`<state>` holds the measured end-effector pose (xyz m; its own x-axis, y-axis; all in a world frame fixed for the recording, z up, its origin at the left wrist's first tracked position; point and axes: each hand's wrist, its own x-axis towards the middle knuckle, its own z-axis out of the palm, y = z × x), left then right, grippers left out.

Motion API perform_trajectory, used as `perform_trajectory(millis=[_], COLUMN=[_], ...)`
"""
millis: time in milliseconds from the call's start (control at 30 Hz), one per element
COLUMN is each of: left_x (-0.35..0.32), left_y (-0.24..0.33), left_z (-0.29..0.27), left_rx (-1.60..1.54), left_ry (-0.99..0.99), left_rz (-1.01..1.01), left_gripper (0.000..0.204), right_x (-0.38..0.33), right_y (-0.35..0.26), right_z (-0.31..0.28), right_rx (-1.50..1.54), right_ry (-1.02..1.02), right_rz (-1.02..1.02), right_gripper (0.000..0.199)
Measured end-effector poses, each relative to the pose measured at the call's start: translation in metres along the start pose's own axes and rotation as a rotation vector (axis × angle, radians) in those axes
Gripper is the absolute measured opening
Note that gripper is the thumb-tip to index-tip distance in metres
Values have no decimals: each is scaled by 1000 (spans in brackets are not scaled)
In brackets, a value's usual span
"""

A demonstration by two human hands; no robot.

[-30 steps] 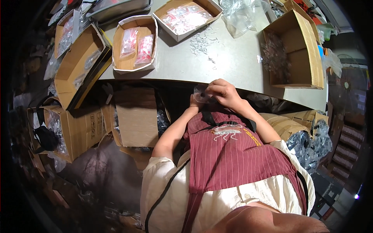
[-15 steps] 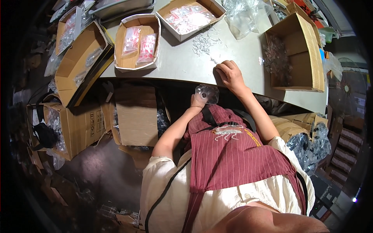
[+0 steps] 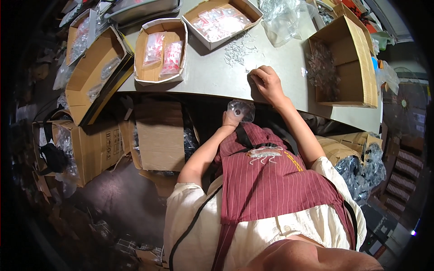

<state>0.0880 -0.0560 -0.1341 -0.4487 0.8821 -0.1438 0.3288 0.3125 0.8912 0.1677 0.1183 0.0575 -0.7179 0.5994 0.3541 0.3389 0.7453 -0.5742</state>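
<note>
Clear plastic piece point(image 3: 245, 111) gripped by left hand point(image 3: 231, 119); right hand point(image 3: 267, 83): hold unclear; symbol-printed carton point(image 3: 96, 151) leftward.

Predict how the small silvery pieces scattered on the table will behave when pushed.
Their slim, straight shapes suggest the silvery pieces are stiff and light. Lying loose on a smooth-looking tabletop, they would probably slide and spread apart.

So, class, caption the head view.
Left hand holding a clear plastic piece; right hand at the tabletop, near scattered silvery slivers.

Right hand point(image 3: 267, 83): grip too small to tell; grey tray point(image 3: 145, 16) cut off at top.
</note>
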Motion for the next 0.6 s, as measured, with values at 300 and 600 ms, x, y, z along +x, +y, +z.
perform_trajectory(millis=[300, 600], left_x=[-2, -1], left_y=[3, -5], left_z=[-2, 1], left_rx=[-33, -13], left_ry=[10, 11], left_rz=[5, -15], left_gripper=[36, 40], right_x=[-1, -14], right_y=[1, 3], right_z=[-5, -14], right_rx=[-80, -165], right_ry=[-7, -30], right_rz=[-41, 7], right_gripper=[13, 11])
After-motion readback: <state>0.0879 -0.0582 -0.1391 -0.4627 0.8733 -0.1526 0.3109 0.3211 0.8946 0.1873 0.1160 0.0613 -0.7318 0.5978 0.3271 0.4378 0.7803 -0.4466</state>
